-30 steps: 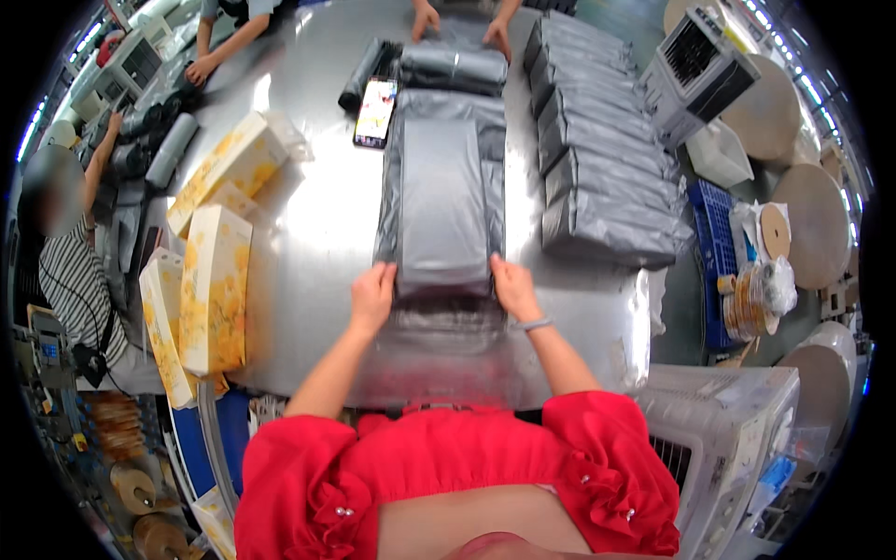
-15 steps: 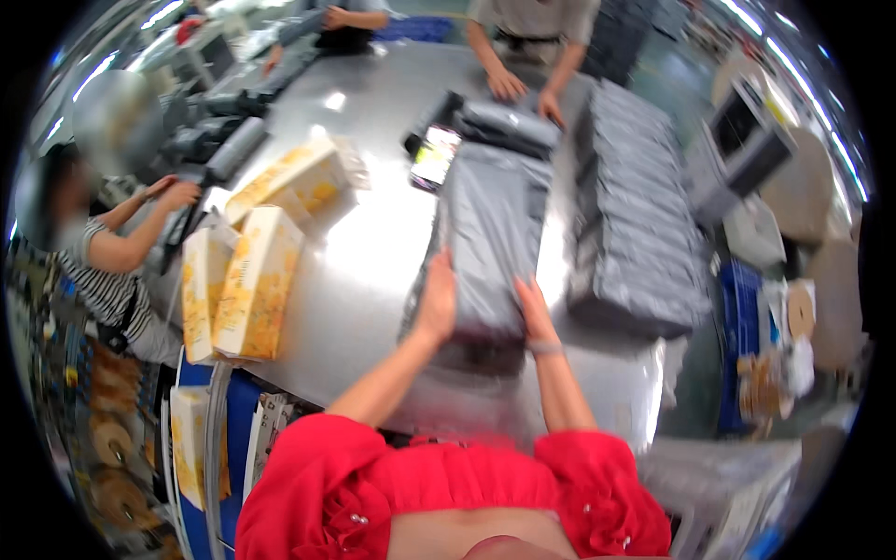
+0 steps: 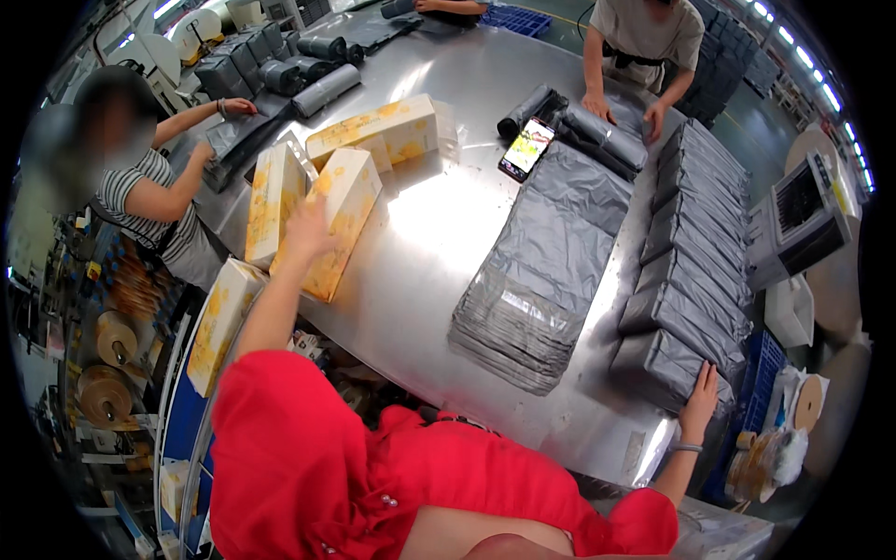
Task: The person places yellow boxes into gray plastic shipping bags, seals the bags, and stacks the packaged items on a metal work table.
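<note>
Fingers (image 3: 707, 379) of right hand (image 3: 697, 412) flat on crinkled plastic parcel (image 3: 659, 366); left hand (image 3: 309, 231) blurred at oblong carton (image 3: 351, 207), grip unclear.

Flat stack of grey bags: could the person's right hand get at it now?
Probably yes: the right hand is at the nearest grey package, which lies between, but the flat stack looks close enough to reach over or around it.

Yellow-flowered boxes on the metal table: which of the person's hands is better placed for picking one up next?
Probably the left hand: it is blurred but right at a yellow-flowered box, while the right hand is across the table, against a grey parcel.
</note>
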### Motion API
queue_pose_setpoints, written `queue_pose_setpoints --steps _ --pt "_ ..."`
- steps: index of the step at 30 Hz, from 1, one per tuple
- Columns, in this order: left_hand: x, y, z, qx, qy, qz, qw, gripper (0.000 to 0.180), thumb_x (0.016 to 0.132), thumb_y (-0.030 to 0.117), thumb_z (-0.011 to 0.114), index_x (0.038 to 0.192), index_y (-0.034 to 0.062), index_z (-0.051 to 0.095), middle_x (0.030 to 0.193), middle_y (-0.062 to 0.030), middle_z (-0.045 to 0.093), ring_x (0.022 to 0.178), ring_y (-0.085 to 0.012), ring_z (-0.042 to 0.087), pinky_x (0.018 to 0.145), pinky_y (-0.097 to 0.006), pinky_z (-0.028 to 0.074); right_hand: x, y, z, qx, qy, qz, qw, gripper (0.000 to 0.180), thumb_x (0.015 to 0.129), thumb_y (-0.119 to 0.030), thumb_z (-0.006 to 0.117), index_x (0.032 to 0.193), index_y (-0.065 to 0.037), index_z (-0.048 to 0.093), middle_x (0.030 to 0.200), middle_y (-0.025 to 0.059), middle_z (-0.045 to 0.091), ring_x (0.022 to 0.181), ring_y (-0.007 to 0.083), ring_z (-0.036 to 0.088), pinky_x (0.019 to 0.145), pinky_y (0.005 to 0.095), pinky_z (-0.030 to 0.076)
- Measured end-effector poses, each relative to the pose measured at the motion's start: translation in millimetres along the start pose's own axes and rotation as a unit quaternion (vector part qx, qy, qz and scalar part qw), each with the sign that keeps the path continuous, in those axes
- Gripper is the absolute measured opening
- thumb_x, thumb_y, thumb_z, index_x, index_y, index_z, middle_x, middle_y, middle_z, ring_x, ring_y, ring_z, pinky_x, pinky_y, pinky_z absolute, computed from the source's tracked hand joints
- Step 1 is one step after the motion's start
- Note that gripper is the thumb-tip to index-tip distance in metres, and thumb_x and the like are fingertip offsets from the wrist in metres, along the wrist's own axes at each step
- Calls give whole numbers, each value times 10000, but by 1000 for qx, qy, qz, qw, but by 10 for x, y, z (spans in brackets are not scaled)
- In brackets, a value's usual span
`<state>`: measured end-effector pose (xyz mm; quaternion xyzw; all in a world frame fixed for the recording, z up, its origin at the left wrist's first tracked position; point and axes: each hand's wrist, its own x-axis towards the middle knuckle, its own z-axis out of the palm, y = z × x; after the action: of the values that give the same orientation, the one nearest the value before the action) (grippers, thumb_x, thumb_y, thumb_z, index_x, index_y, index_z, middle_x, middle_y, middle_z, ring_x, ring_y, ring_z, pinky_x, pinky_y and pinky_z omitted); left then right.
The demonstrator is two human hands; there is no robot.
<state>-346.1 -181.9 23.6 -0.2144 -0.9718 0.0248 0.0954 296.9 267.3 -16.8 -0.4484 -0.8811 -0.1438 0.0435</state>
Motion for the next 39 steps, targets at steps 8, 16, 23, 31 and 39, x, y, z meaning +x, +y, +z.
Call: queue_pose_setpoints --steps 8,16,23,31,39 --pt "-377 781 -353 -743 -319 -28 588 848 768 220 696 1449 109 204 1271 -181 502 1114 -286 534 919 -379 459 201 -2242 -1069 648 -49 -22 759 518 849 -50 587 1334 1 414 1334 134 479 1225 224 459 1017 325 353" --pt "-889 1842 81 -427 -303 304 796 338 804 146 638 1104 10 561 1069 -120 596 935 -210 592 761 -318 494 -423 -2809 -665 741 -205 200 607 472 900 -106 549 1305 69 382 1241 167 534 1120 211 543 845 324 497" --pt "-234 2724 606 -236 -61 459 854 103 816 107 497 881 42 544 820 -131 590 791 -340 590 686 -408 485 724 -2964 39 323 77 -109 937 163 791 -8 577 954 -14 564 847 149 599 807 312 587 666 365 488" --pt "-931 2324 651 -562 49 320 761 148 755 0 545 887 -36 489 906 -209 553 827 -388 548 705 -436 463 286 -3247 -296 510 216 35 832 118 752 42 593 848 -4 544 816 154 584 792 352 587 699 404 481" --pt "-1145 1985 325 -242 -228 407 851 189 799 196 557 848 13 568 796 -186 607 754 -385 593 648 -478 481 -86 -2930 -401 334 -67 -85 936 105 758 -138 544 742 -49 597 670 143 592 656 368 585 568 470 460"
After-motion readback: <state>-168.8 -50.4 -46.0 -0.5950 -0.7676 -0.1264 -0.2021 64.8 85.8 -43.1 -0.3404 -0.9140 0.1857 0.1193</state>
